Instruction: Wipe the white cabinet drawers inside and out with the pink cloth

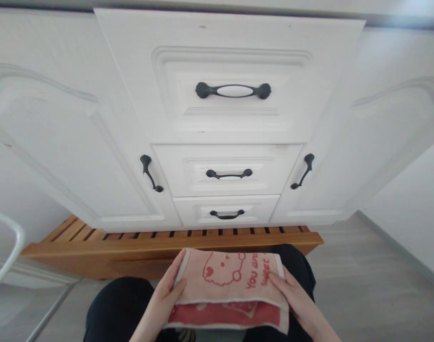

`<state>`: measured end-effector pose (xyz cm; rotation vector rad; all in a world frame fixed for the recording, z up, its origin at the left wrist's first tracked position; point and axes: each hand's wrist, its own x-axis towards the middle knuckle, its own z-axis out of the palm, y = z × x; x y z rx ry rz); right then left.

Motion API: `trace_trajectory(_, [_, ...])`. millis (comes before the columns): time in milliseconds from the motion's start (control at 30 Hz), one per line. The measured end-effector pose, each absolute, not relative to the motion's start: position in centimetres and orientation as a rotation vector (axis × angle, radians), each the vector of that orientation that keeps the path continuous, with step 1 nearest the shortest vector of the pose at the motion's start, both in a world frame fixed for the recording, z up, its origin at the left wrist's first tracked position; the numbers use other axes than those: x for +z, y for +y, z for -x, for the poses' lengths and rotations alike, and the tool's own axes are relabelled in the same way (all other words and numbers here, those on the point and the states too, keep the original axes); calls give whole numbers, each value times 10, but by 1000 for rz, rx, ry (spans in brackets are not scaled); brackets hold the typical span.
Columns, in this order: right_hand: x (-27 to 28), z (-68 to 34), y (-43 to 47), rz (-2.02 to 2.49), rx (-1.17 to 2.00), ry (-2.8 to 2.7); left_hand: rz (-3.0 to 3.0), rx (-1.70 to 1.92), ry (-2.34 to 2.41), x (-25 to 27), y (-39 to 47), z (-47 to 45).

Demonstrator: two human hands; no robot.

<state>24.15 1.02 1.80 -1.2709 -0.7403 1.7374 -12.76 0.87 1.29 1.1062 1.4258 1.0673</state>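
Note:
A folded pink towel (220,280) with a red cartoon animal and the words "You are sweet" lies between my two hands, low in the head view. Its lower layer shows a darker red side along the near edge. My left hand (170,287) grips the left edge, thumb on top and fingers partly hidden underneath. On the opposite edge, my right hand (291,289) holds the cloth the same way, its thumb near the lettering. The towel is held above my lap, between my dark-clothed knees.
A white cabinet front with a large top drawer (234,118) and two smaller drawers below faces me. Cabinet doors with dark handles flank them. Beneath runs a slatted wooden bench (138,244). A white curved tube (15,237) stands at left; grey floor (352,285) lies at right.

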Motion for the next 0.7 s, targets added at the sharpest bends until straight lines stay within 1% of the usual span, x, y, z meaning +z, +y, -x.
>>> trace_trajectory(100, [18,-240,8,1309,1710,-796,-1066,1087,1416,13,7,132])
trace_trajectory(367, [35,-242,6,1129,1817,-649,-787,1012,1454,35,4,130])
trace_trajectory(533, [35,-246,3,1054,1865,-617,-595,992,1412,44,5,121])
trace_trajectory(600, [32,-251,1,1047,1877,-662,-658,969,1397,46,6,122])
trace_trajectory(700, [27,-259,2,1094,1880,-743,-903,970,1407,47,7,127])
